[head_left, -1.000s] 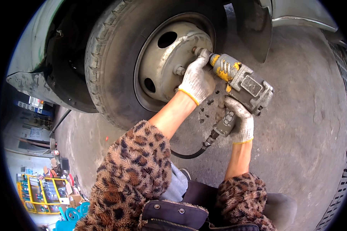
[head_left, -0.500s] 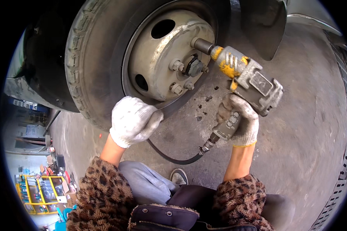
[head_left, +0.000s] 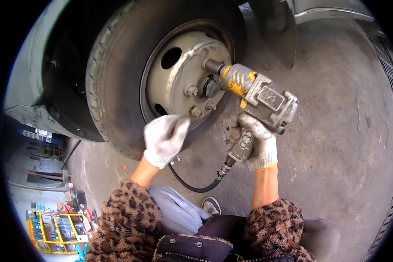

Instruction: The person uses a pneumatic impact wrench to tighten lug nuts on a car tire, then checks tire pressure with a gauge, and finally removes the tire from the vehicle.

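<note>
fingers of the right hand (head_left: 258,146) are wrapped shut round the handle of the impact wrench (head_left: 257,94), which rises up and to the left of that grip, its black socket (head_left: 213,66) set against the hub of the steel wheel (head_left: 185,81). a black air hose (head_left: 196,185) hangs from the bottom of the handle, just below the grip, and loops off left across the concrete floor (head_left: 336,144). left hand (head_left: 165,139), gloved in white like the other, holds nothing i can make out; its fingers are curled loosely and it sits over the lower edge of the tyre (head_left: 113,87), left of the handle and below the lug nuts (head_left: 196,111). by my reading the step in hand is running the wrench on one nut of the ring, with several nuts showing below the socket, all seated. the next move would call for keeping the socket square on its nut, steadying the heavy body with the free hand, and keeping the hose clear of the knees. compared with a second ago, the left hand has come off the nose of the wrench, where it had been bracing the tool, and dropped toward the tyre; half a second ago it was lower and farther left, so it is now rising back toward the rim.
</note>
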Tool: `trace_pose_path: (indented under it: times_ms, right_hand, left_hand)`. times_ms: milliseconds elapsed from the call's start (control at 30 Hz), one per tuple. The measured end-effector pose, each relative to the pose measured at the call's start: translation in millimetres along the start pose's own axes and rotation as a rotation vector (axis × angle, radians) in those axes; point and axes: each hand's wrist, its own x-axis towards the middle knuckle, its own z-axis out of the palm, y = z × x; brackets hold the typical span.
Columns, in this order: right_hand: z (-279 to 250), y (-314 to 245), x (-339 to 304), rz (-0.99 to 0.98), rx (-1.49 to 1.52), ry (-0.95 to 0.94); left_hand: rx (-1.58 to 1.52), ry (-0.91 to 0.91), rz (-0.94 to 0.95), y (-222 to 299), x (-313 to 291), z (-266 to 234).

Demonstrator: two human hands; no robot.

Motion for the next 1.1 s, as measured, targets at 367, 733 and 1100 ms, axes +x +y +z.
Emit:
trace_pose_path:
  times_ms: [367,733,1100]
  right_hand:
    - [-8,-2,0,-0.008,-0.033,-0.029]
    - [-52,-1,14,-0.068,0.031,0.068]
    - [-79,-4,21,-0.036,-0.154,0.084]
  left_hand:
    - [-1.798,0.310,-1.117,19,127,137]
    - [-1.935,-0.143,-1.062,14,92,165]
    - [0.414,0.286,0.359,5,9,-36]
